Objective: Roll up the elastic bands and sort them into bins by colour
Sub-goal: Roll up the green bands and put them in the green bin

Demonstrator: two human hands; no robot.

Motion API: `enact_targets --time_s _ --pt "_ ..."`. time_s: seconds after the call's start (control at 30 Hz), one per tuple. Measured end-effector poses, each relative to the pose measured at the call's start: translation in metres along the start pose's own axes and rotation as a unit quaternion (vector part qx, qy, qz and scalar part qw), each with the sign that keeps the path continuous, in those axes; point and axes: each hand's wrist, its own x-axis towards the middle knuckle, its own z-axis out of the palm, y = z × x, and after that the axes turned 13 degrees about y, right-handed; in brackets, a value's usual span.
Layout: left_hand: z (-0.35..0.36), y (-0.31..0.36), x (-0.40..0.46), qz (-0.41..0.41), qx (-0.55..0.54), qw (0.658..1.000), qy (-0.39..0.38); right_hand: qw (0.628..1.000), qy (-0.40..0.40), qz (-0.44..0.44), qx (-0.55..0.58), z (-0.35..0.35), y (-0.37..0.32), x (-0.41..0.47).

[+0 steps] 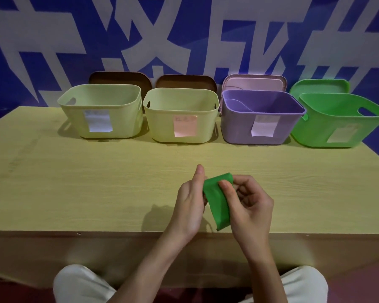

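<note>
Right now I see the green band [217, 202] pinched between both hands above the table's [74, 182] near edge, its long axis running toward me, my right hand [247, 204] nearer the green bin [337, 121] at far right.

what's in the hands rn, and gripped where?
A green elastic band. The left hand holds its left edge; the right hand pinches its upper right part, thumb on top. The lower end hangs free.
</note>
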Motion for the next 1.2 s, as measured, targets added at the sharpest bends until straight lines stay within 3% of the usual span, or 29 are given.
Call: enact_targets --time_s 0.2,0.53,0.73,0.9,1.07,1.2 --pt "0.005 -0.013 -0.003 0.139 0.088 0.986 0.006 1.0 0.023 0.019 0.009 -0.003 0.002 -0.001" --pt "0.01 -0.001 -0.008 -0.008 -0.018 1.0 -0.017 0.998 -0.04 0.055 0.009 -0.016 0.001 0.002" --pt "0.012 0.007 -0.007 -0.01 0.0 0.999 -0.053 0.999 -0.032 0.036 0.01 -0.02 -0.003 0.002" --pt "0.009 -0.011 -0.003 0.102 0.087 0.99 -0.042 0.998 -0.016 0.058 0.003 -0.02 0.0 0.0" --pt "0.006 -0.022 -0.003 0.271 0.183 0.945 0.008 0.998 -0.042 0.056 0.002 -0.02 0.001 0.0" --pt "0.005 -0.025 0.004 0.284 0.216 0.933 0.054 0.995 -0.066 0.08 0.011 -0.022 0.002 0.0"
